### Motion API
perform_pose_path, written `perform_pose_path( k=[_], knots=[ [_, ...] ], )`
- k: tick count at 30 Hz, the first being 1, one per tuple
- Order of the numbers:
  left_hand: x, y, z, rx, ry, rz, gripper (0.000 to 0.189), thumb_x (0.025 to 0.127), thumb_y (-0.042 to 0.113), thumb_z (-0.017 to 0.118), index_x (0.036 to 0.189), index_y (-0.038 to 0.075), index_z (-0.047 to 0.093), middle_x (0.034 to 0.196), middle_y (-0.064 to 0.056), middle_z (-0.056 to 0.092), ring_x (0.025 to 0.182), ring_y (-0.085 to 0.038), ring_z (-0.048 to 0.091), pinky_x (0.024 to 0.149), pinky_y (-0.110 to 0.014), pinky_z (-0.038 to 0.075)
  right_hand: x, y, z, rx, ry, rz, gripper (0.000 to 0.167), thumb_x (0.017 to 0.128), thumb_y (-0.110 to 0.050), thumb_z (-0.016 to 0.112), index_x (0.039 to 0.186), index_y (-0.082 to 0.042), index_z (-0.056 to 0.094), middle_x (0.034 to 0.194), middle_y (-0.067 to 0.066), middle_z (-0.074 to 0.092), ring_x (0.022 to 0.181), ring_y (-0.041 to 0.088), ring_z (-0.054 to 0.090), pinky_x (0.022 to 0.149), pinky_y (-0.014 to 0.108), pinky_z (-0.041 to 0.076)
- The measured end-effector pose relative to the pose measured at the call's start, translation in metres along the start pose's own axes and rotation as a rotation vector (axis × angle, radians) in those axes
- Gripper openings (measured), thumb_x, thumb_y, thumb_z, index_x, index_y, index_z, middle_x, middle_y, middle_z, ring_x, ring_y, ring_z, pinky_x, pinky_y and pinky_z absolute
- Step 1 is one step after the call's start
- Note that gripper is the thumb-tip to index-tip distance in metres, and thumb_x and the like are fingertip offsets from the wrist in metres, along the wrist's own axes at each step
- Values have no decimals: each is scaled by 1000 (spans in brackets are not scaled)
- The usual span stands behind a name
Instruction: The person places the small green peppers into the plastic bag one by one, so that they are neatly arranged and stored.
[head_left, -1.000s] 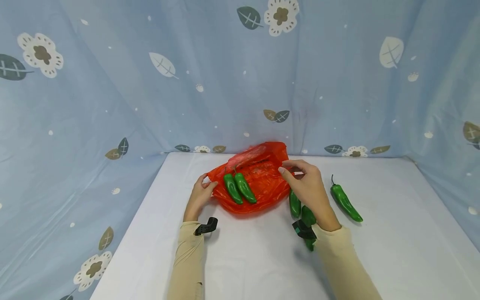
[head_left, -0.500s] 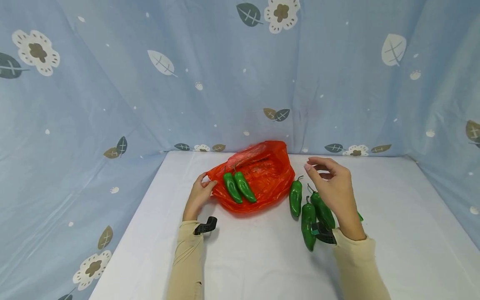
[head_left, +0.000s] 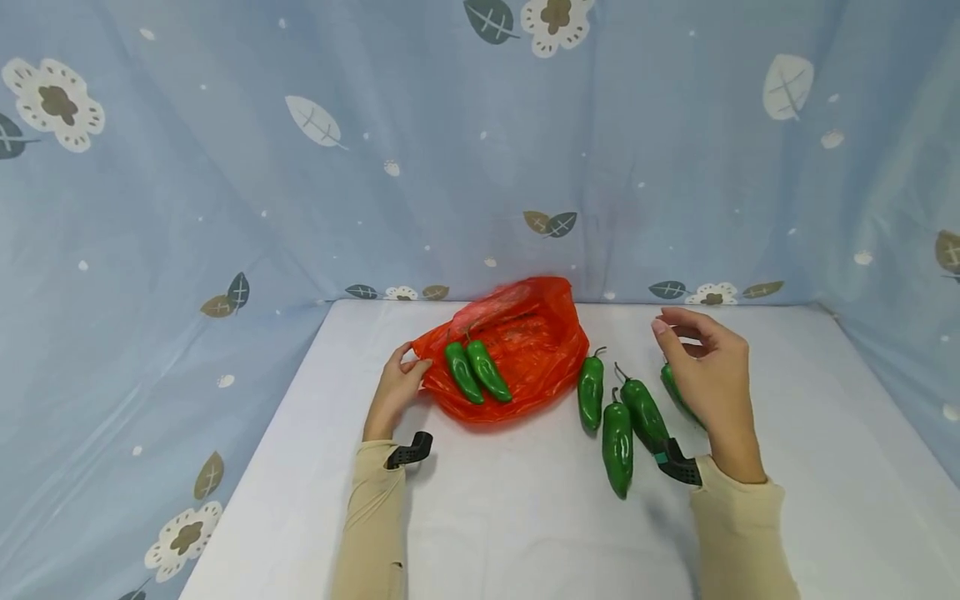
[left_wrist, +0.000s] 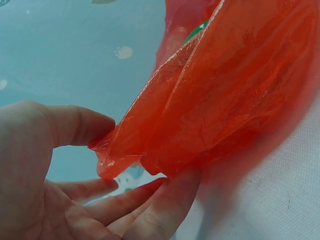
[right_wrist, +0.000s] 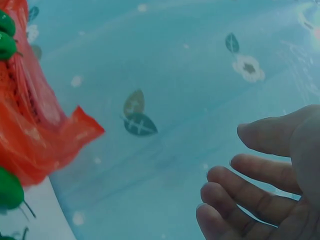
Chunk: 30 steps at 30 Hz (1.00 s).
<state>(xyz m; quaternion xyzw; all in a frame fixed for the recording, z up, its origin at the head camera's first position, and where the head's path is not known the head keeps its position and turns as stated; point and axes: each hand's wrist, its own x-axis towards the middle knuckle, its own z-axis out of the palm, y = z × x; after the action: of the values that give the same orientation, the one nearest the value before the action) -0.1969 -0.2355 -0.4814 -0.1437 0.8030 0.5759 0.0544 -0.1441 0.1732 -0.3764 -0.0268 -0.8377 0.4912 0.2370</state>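
A red plastic bag point(head_left: 536, 350) lies spread with its mouth open, and two green chili peppers point(head_left: 486, 371) lie in it. At the bag's left edge my left hand point(head_left: 397, 387) grips the thin plastic; in the left wrist view its fingers point(left_wrist: 95, 125) hold the crumpled edge. My right hand point(head_left: 708, 367) is raised over the right part of the table, fingers loosely bent and holding nothing. Beneath it, one chili pepper point(head_left: 675, 392) is partly hidden. Three more lie between bag and right hand, among them a chili pepper point(head_left: 617, 450) nearest the front.
A white cloth covers the table point(head_left: 517, 533). Blue patterned fabric point(head_left: 435, 167) hangs behind it and along both sides. Each wrist wears a black camera mount point(head_left: 411, 451).
My right hand has moved right, away from the bag's right side, uncovering the peppers below it. My left hand stays at the bag's left edge.
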Motion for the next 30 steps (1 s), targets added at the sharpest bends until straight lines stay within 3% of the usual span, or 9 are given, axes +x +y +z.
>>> perform_pose_path(
  k=[4, 11, 19, 22, 30],
  knots=[
    [1, -2, -1, 8, -5, 1, 68, 105, 31, 54, 164, 13, 24, 151, -22, 55, 124, -31, 64, 98, -33, 56, 5, 9, -5, -11, 34, 28, 32, 98, -31, 70, 122, -10, 76, 115, 2, 76, 95, -12, 60, 81, 7, 46],
    [2, -2, -2, -4, -2, -6, 69, 104, 31, 55, 164, 14, 25, 149, -22, 56, 120, -29, 64, 86, -26, 57, 14, 28, -11, -48, 39, 72, 36, 99, -31, 68, 126, -8, 74, 123, 14, 73, 92, -15, 56, 82, 7, 44],
    [4, -2, -1, 15, -9, -7, 69, 105, 31, 54, 164, 14, 24, 150, -22, 55, 124, -30, 63, 92, -30, 56, 17, 46, -18, -100, 25, 194, 40, 101, -34, 64, 130, -8, 71, 130, 15, 70, 94, -11, 52, 83, 12, 43],
    [4, -1, -2, 11, -11, -10, 69, 105, 32, 53, 164, 14, 24, 151, -22, 54, 125, -31, 62, 95, -33, 57, 19, 56, -19, -130, 21, 236, 42, 102, -36, 62, 132, -9, 70, 132, 14, 69, 98, -6, 52, 84, 16, 42],
    [3, 0, -1, 0, -17, -16, 69, 105, 32, 52, 165, 14, 23, 153, -22, 52, 129, -33, 61, 104, -41, 55, 23, 75, -19, -163, -30, 356, 50, 103, -42, 56, 140, -9, 64, 140, 14, 66, 123, 25, 57, 86, 24, 44]
  ],
)
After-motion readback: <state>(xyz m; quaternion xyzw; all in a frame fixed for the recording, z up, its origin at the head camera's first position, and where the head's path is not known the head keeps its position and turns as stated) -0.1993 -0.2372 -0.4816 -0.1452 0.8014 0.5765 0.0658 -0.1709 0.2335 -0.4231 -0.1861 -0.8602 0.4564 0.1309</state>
